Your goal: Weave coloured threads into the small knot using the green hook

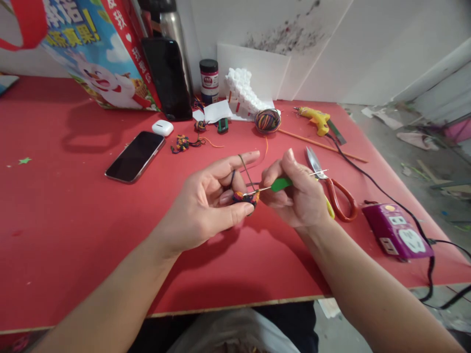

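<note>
Between thumb and fingers, my left hand (211,201) pinches a small multicoloured crochet piece (247,197). A dark yarn strand runs over its raised index finger down to the piece. My right hand (300,191) is closed around a crochet hook with a green handle (281,184). The hook's metal tip lies at the top edge of the piece. Farther back on the table sits a ball of multicoloured yarn (267,121), with an orange strand trailing toward my hands.
Red-handled scissors (340,198) lie beside my right hand, near a purple box (397,231) with cables. A yellow glue gun (314,119) and thin stick (324,145) are behind. At left are a phone (135,157), a white case (162,128) and a finished-looking crochet bit (182,142).
</note>
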The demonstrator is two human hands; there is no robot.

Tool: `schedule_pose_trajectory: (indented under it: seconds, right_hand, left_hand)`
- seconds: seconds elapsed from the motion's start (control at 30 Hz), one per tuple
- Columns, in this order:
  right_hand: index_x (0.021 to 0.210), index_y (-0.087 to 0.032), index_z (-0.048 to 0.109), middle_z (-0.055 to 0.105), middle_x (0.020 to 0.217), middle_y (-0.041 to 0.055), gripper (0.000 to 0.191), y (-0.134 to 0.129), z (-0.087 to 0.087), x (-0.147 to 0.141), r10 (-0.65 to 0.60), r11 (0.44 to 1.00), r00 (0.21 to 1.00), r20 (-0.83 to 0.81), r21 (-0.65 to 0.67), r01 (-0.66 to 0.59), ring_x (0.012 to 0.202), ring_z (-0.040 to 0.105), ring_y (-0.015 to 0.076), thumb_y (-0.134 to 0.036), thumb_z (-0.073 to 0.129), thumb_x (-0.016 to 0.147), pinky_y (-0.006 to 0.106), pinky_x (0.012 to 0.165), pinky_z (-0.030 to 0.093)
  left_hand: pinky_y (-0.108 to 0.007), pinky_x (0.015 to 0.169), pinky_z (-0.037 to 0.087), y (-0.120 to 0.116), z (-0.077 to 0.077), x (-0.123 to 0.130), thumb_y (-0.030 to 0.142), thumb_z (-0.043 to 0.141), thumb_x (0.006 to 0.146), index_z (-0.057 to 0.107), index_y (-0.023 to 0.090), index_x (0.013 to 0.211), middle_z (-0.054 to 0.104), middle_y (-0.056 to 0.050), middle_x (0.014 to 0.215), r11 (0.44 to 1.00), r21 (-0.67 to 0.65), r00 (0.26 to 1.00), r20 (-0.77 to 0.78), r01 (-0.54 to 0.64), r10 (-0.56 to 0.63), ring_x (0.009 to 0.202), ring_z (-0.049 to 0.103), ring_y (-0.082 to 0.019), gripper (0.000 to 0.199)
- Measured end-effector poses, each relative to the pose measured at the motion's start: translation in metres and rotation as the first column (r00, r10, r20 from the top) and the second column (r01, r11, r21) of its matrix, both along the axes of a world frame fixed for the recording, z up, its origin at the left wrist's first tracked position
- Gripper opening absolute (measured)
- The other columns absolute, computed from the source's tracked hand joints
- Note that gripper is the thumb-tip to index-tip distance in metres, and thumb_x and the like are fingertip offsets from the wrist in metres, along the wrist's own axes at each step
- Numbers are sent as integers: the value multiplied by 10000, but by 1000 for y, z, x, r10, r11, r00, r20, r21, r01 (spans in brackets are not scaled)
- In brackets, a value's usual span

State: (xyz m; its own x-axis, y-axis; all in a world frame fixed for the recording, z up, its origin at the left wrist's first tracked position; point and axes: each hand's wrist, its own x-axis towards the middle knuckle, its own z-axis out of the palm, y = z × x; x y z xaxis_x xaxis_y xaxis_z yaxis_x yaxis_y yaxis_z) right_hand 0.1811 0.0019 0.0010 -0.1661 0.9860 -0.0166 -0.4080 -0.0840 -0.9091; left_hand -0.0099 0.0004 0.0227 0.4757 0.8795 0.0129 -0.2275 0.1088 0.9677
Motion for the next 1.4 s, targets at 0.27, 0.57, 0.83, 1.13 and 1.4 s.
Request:
schedule_pose_trajectory:
  seconds: [0.27,0.57,0.83,1.13,1.4]
  right_hand:
    - [557,-177,672,352,386,-63,654,0,5,7,-23,998,997,68,62,19,347,295,64,-737,751,886,242,383,203]
    - [561,-166,699,373,384,-53,648,-2,9,10,-80,994,988,133,91,68,347,296,64,-727,766,877,251,383,191]
    - [556,-186,699,396,403,-41,612,-4,12,13,-125,987,970,210,123,101,349,333,81,-709,796,858,273,393,169]
    - [580,-194,740,505,458,-5,565,-6,11,14,-208,966,943,258,205,157,385,362,88,-659,791,896,291,407,216]
    - [643,-221,785,619,558,31,514,-14,13,10,-333,915,853,401,355,191,470,487,133,-643,756,934,318,462,355]
  left_hand:
    - [-233,600,520,-1,3,-1,82,801,773,747,208,1386,596,29,812,998,39,997,-72,42,-39,666,593,-103,628]
    - [-239,553,497,-3,6,-2,101,791,773,704,189,1448,601,26,819,998,40,991,-125,46,-40,637,592,-102,686]
    - [-253,583,459,-2,2,-2,92,810,772,764,241,1388,577,18,778,998,57,989,-147,25,-17,675,571,-127,635]
    - [-260,603,493,-1,2,1,98,807,750,753,210,1394,576,27,758,998,57,982,-190,16,-5,694,596,-137,655]
    - [-260,612,439,0,-4,8,86,791,771,741,167,1352,577,47,786,979,152,943,-283,-138,177,643,507,-93,589]
